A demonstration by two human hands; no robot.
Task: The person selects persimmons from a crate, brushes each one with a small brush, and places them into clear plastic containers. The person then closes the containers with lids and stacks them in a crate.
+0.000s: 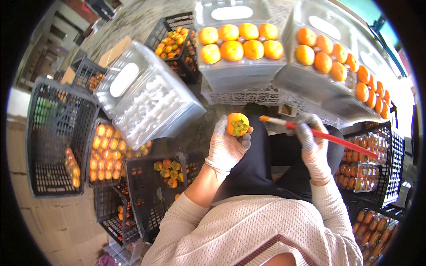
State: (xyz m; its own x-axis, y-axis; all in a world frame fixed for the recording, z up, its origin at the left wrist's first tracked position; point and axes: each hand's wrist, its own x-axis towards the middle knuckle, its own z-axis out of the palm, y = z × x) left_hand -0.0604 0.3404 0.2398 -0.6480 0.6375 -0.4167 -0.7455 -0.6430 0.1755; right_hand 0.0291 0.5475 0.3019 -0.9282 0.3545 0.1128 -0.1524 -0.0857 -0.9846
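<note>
An orange persimmon [237, 123], its green calyx facing up, is held in the fingers of my left hand [229, 144], which wears a striped knit glove with grey fingers. My right hand [311, 143], gloved the same way, grips a red-handled brush [332, 136]. The brush's orange-tinted tip points left, a short gap from the persimmon. Beyond my hands, persimmons [232, 50] sit in two rows on a stack of clear plastic trays [239, 74]. More persimmons [322, 63] rest on another tray stack to the right.
A tilted stack of clear trays [149, 106] stands at left. Black crates surround me: one with loose persimmons [171, 173] at lower left, one with packed persimmons [105, 153], another at the back [186, 20]. Packed clamshells [359, 153] fill a crate at right. A person [100, 8] stands far off.
</note>
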